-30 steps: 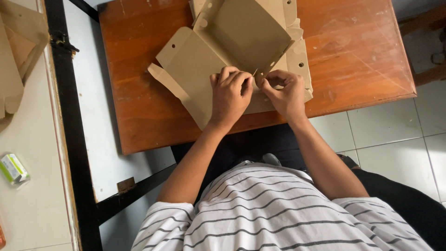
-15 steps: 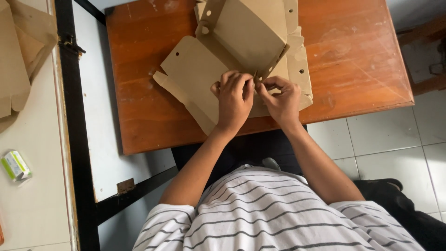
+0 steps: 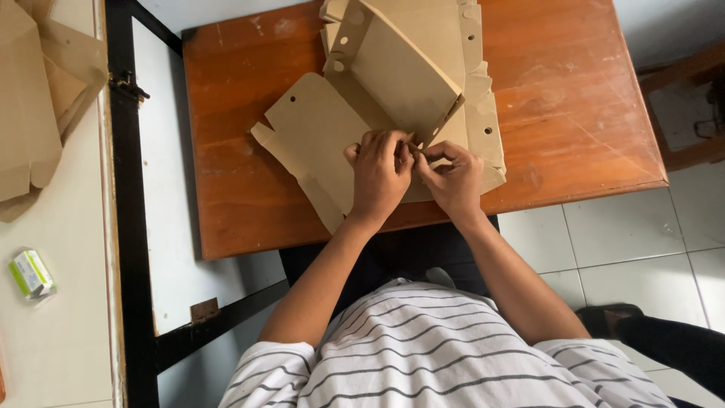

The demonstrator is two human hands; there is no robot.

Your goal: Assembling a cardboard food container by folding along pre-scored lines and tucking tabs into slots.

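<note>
A brown cardboard box blank point(image 3: 325, 128) with punched holes lies partly folded on a reddish wooden table point(image 3: 226, 174). One panel point(image 3: 400, 68) stands tilted up at the back. My left hand point(image 3: 380, 175) and my right hand point(image 3: 453, 177) meet at the near corner of that raised panel, fingers pinched on a small cardboard tab. The tab itself is mostly hidden by my fingers. More flat blanks point(image 3: 483, 128) lie stacked under the folded one.
A black metal frame point(image 3: 124, 227) runs down the left beside the table. Left of it, more folded cardboard point(image 3: 38, 98) and a small green and white packet point(image 3: 29, 274) lie on a pale surface. White floor tiles point(image 3: 627, 227) show at right.
Both hands have stayed pinched at the same corner of the cardboard. The view has shifted, so table and blank sit slightly lower and to the right in frame.
</note>
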